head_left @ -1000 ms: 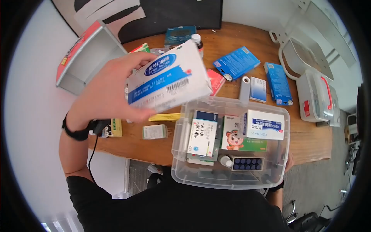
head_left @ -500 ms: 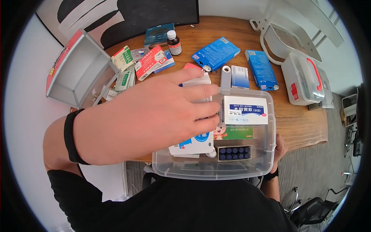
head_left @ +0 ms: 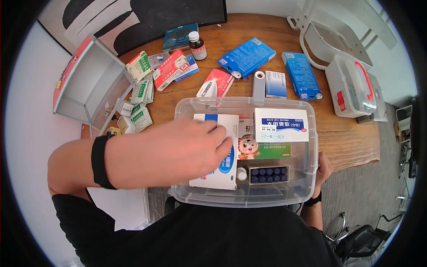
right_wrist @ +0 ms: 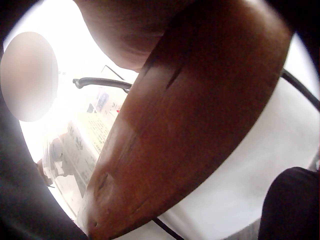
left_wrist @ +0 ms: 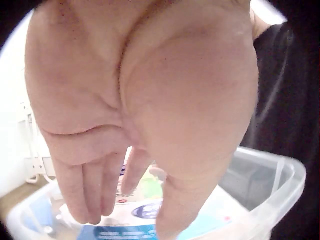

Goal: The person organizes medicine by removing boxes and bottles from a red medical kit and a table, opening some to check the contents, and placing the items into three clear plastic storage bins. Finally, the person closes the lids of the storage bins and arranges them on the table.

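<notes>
My left hand (head_left: pixel 195 147) is over a white and blue medicine box (head_left: pixel 227 175) lying in the left part of a clear plastic bin (head_left: pixel 307 187). In the left wrist view its fingers (left_wrist: pixel 82 190) reach down over this box, loosely extended, with the thumb apart. Beside it in the bin are a green box with a cartoon tiger (head_left: pixel 271 151), a white box with a dark blue label (head_left: pixel 282 124), a small white-capped bottle (head_left: pixel 241 174) and a tray of dark-capped vials (head_left: pixel 269 175). My right hand (head_left: pixel 324 169) touches the bin's right side, its fingertips hidden.
Several medicine packets and boxes, a red and white box (head_left: pixel 215 82), a brown bottle (head_left: pixel 197 46) and blue boxes (head_left: pixel 247 58) lie on the wooden table (head_left: pixel 351 147). An open red-edged case (head_left: pixel 91 80) stands left; a clear case with a red handle (head_left: pixel 351 89) stands right.
My left hand has carried the white and blue medicine box from above the table down into the bin's left side. The fingers have since drawn leftward. The right hand stays at the bin's side.
</notes>
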`<state>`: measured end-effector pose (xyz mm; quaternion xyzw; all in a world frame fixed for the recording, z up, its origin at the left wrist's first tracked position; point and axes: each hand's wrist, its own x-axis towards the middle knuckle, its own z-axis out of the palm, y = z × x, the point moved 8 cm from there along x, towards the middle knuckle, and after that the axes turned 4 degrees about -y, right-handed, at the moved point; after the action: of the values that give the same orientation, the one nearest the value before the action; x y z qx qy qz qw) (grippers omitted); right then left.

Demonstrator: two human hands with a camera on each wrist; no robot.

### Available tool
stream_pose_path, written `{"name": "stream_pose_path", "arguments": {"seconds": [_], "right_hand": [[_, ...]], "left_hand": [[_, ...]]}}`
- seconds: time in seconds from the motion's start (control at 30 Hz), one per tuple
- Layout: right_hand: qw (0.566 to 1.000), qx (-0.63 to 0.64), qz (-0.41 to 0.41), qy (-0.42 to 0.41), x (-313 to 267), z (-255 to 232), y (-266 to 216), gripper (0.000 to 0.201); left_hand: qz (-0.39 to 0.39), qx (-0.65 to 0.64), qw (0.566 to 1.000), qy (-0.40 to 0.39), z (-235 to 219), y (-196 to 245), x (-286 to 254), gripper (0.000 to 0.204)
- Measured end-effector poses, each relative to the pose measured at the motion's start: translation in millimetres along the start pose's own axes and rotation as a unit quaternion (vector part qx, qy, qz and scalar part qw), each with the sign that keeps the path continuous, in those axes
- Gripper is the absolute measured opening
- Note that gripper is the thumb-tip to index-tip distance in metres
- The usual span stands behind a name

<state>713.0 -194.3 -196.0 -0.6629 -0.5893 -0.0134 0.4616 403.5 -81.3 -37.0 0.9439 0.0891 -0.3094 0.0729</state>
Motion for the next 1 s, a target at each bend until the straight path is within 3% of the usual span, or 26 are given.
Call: {"name": "stream_pose_path", "arguments": {"seconds": [0.1, 0.2, 0.33, 0.4, 0.43, 0.47, 0.5, 0.53, 0.57, 0.6, 0.63, 0.67, 0.73, 0.77, 0.87, 0.9, 0.93, 0.97, 1.0], "right_hand": [[1.0, 0.009, -0.015, 0.004, 0.4, 1.3, -1.5, 0.035], [1.0, 0.0, -0.027, 0.003, 1.2, 1.6, -3.5, 0.036], [1.0, 0.01, 0.003, 0.01, -0.4, -5.5, 2.2, 0.036], [0.997, 0.054, 0.035, -0.032, -1.3, -7.2, 16.8, 0.033], [0.998, 0.053, 0.032, -0.022, 5.2, -12.8, 12.0, 0.033], [0.964, 0.226, 0.125, -0.06, 10.1, -12.4, 14.7, 0.029], [0.892, 0.39, 0.21, -0.094, 11.7, -10.6, 12.9, 0.026], [0.866, 0.411, 0.218, -0.182, 19.0, -12.0, 2.8, 0.022], [0.87, 0.408, 0.213, -0.176, 33.9, -21.3, -14.0, 0.022], [0.867, 0.373, 0.217, -0.249, 45.8, -15.1, -40.5, 0.023], [0.858, 0.335, 0.219, -0.321, 51.2, -7.9, -54.9, 0.024], [0.864, 0.294, 0.182, -0.367, 53.2, -2.9, -55.0, 0.028], [0.85, 0.307, 0.206, -0.374, 61.2, 3.9, -67.8, 0.028], [0.835, 0.318, 0.237, -0.381, 62.5, 4.5, -71.1, 0.029], [0.843, 0.251, 0.232, -0.415, 69.1, 1.5, -81.3, 0.032], [0.846, 0.246, 0.228, -0.415, 66.6, 5.4, -75.3, 0.033], [0.852, 0.239, 0.235, -0.402, 64.7, 6.3, -69.7, 0.033], [0.841, 0.275, 0.239, -0.4, 61.7, 10.0, -68.6, 0.034], [0.828, 0.312, 0.241, -0.398, 59.8, 11.5, -70.3, 0.035]], "left_hand": [[-0.038, 0.008, 0.998, 0.055, 13.2, 9.5, -0.3, 0.079], [-0.055, 0.036, 0.997, 0.043, 18.0, 13.5, 3.3, 0.085], [-0.059, 0.043, 0.992, 0.106, 10.9, 11.7, -11.4, 0.08], [-0.05, -0.074, 0.979, 0.182, -11.5, 4.7, -33.8, 0.07], [-0.049, -0.064, 0.979, 0.186, -9.4, 7.9, -43.6, 0.07], [-0.171, -0.09, 0.957, 0.218, -4.5, -5.1, -61.4, 0.061], [-0.287, -0.116, 0.918, 0.249, 0.7, -20.3, -80.9, 0.052], [-0.283, -0.111, 0.918, 0.253, 6.3, -23.4, -83.7, 0.052], [-0.296, -0.21, 0.904, 0.225, 26.8, -35.8, -81.0, 0.048], [-0.306, -0.307, 0.88, 0.196, 47.9, -44.8, -75.7, 0.052], [-0.302, -0.303, 0.881, 0.204, 59.1, -47.9, -70.7, 0.052], [-0.286, -0.379, 0.852, 0.219, 74.7, -50.9, -64.9, 0.052], [-0.27, -0.542, 0.77, 0.202, 89.2, -48.5, -60.4, 0.046], [-0.258, -0.537, 0.776, 0.207, 85.0, -45.8, -59.8, 0.046], [-0.259, -0.65, 0.687, 0.196, 105.1, -40.4, -57.6, 0.026], [-0.241, -0.647, 0.698, 0.191, 111.6, -39.9, -56.0, 0.026], [-0.237, -0.661, 0.681, 0.207, 119.2, -43.6, -57.9, 0.024], [-0.236, -0.676, 0.662, 0.223, 121.9, -46.1, -57.6, 0.021], [-0.228, -0.673, 0.669, 0.219, 117.6, -44.1, -55.3, 0.021]]}}
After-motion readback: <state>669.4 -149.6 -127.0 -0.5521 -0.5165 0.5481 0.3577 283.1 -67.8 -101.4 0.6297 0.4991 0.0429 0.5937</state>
